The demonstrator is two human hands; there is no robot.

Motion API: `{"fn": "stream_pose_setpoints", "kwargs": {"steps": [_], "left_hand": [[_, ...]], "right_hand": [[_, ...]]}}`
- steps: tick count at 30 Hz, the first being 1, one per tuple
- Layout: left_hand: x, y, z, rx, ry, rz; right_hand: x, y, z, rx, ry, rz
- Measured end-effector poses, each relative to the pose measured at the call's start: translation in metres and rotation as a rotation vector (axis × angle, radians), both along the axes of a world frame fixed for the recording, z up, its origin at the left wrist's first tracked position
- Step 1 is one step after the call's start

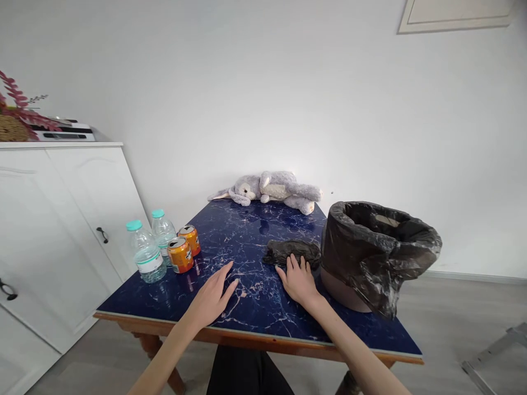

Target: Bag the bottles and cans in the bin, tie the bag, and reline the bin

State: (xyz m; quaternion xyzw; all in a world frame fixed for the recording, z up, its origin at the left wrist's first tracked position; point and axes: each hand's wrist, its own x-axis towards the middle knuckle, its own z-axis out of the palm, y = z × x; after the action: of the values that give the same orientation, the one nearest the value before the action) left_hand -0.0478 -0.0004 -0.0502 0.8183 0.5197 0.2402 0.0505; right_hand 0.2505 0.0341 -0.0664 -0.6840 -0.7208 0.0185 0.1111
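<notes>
Right hand (300, 281) lying open, holding nothing, touching bag (288, 250) at twelve o'clock, left hand (212, 297) resting flat, empty, on table (247, 230).

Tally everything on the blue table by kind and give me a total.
Water bottles: 2
Orange cans: 2
Plush toy: 1
Bin lined with black bag: 1
Crumpled black bag: 1
Total: 7

I record both arms extended forward and bare. The left forearm (164, 351) angles in from lower left. The left grip (212, 299) lies palm down, fingers straight and together, thumb apart, nothing enclosed. The right forearm (349, 340) angles in from lower right. The right grip (300, 282) lies palm down, fingers slightly spread, unclenched.
</notes>
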Motion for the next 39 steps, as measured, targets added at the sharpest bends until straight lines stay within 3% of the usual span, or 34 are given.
{"fn": "stream_pose_setpoints", "kwargs": {"steps": [7, 12, 17, 26, 33, 39], "left_hand": [[0.0, 0.001, -0.003, 0.016, 0.007, 0.001], [0.001, 0.002, -0.003, 0.032, 0.014, -0.006], [-0.001, 0.004, -0.007, 0.026, 0.025, 0.009], [-0.001, 0.004, -0.006, 0.027, 0.043, 0.011], [0.0, 0.004, -0.007, 0.022, 0.047, 0.025], [-0.003, 0.007, -0.014, 0.061, 0.05, 0.02]], "right_hand": [[0.01, 0.019, -0.001, 0.03, 0.017, -0.122], [-0.008, 0.018, 0.004, 0.072, 0.026, -0.057], [-0.006, 0.022, 0.008, 0.029, 0.046, -0.092], [-0.007, -0.024, 0.009, -0.056, 0.009, 0.013], [-0.03, -0.06, 0.018, -0.084, 0.009, 0.027], [-0.049, -0.052, 0.02, -0.137, 0.033, 0.034]]}}
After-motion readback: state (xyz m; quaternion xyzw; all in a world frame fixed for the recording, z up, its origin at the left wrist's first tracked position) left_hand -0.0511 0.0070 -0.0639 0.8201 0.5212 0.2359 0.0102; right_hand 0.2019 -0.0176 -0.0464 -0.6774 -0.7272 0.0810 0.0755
